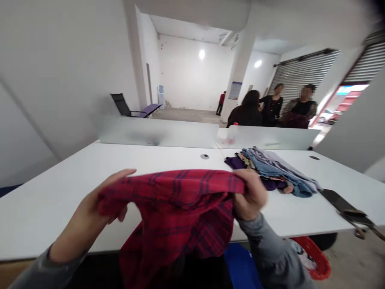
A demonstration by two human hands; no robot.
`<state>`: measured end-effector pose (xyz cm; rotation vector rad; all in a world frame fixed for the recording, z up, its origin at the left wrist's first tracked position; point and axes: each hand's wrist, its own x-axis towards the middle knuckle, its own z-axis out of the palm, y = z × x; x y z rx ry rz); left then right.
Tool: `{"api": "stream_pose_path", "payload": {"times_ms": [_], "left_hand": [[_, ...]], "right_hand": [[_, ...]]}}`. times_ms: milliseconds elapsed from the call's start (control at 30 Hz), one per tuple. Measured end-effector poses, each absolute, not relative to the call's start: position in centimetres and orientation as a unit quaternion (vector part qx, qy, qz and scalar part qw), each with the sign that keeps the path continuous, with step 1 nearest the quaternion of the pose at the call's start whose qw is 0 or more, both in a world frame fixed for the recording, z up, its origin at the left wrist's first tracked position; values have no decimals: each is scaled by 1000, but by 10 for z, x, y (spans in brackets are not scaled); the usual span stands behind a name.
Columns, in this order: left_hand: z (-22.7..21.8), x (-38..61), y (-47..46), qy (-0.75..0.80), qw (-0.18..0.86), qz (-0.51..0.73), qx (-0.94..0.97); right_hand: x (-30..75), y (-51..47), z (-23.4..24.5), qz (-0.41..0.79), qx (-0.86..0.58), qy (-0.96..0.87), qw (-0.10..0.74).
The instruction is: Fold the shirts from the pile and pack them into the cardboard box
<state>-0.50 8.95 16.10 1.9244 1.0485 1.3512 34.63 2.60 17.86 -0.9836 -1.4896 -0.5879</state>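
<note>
Both hands, left hand and right hand, pinch the top edge of a red plaid cotton shirt, stretched between them above the white desk so it hangs flat. A pile of folded clothes lies just right.

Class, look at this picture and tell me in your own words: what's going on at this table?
A person holds a red plaid garment up by its top edge, the left hand gripping one end and the right hand the other. It hangs in front of the white table. A pile of clothes lies on the table to the right, with a dark strap beside it. Other people stand in the background.
</note>
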Motion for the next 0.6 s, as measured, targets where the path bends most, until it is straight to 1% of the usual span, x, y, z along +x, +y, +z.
{"api": "stream_pose_path", "payload": {"times_ms": [33,67,133,200,300,367,433,467,533,600], "left_hand": [[177,-3,86,383,311,525,693],[194,1,84,361,313,569,669],[226,8,83,286,329,664,608],[253,16,91,207,256,716,615],[280,32,131,154,139,705,678],[290,48,179,150,101,696,695],[289,68,236,187,60,661,724],[283,78,264,230,44,619,750],[259,93,309,347,32,506,789],[220,98,328,404,58,453,793]], "right_hand": [[344,19,190,-315,-402,-647,566],[341,15,201,-369,-383,-649,543],[338,16,223,-436,-361,-639,521],[338,30,241,-454,-354,-622,530],[347,74,263,-477,-346,-606,534],[358,119,273,-498,-359,-601,512],[367,172,276,-483,-419,-617,459],[371,197,274,-457,-469,-629,418],[376,239,257,-377,-577,-656,308],[382,261,227,-273,-647,-684,194]]}}
